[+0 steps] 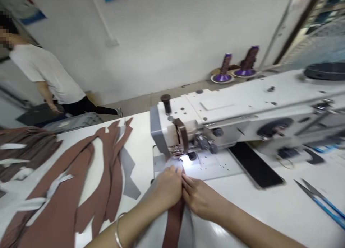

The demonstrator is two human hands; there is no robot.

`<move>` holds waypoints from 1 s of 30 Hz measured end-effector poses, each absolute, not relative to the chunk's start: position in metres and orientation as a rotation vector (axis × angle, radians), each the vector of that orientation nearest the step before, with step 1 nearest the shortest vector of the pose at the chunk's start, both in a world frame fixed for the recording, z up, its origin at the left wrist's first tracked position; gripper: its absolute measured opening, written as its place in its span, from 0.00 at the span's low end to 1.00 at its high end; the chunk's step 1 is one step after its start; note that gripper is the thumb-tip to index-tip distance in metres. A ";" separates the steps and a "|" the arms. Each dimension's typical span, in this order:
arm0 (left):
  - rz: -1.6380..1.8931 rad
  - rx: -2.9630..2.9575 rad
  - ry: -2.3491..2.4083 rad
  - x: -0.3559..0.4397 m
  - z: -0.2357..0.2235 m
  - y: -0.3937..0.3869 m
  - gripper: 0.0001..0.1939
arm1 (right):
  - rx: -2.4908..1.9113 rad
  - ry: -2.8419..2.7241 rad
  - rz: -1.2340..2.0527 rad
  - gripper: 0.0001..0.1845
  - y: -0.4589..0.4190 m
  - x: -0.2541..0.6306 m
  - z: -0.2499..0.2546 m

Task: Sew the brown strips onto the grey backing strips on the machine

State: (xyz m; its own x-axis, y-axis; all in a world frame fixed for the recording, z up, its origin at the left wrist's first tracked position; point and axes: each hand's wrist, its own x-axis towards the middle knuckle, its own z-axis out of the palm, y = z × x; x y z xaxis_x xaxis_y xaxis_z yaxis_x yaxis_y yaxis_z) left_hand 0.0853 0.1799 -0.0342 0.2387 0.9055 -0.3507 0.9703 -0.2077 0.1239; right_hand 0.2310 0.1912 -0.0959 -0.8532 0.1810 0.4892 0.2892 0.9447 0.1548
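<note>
My left hand and my right hand lie side by side just in front of the presser foot of a white sewing machine. Both press a brown fabric strip with grey lining that runs from under my wrists up to the needle. The fingers of both hands are bent and pinched onto the strip's end, under the machine's bright lamp. A silver bangle sits on my left wrist.
Several brown and grey cut fabric pieces are spread over the white table on the left. A black phone lies to the right of the needle, blue-handled scissors at the far right. Two purple thread cones stand behind. A person in a white shirt bends over at the far left.
</note>
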 end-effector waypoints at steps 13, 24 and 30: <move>-0.267 2.255 1.649 0.059 -0.023 0.177 0.22 | -0.332 -2.680 -0.286 0.06 0.184 0.232 -0.099; -0.400 2.282 1.747 0.071 -0.034 0.179 0.26 | -0.295 -2.738 -0.396 0.10 0.190 0.235 -0.092; -0.441 2.273 1.711 0.081 -0.032 0.182 0.26 | -0.288 -2.703 -0.460 0.08 0.195 0.232 -0.096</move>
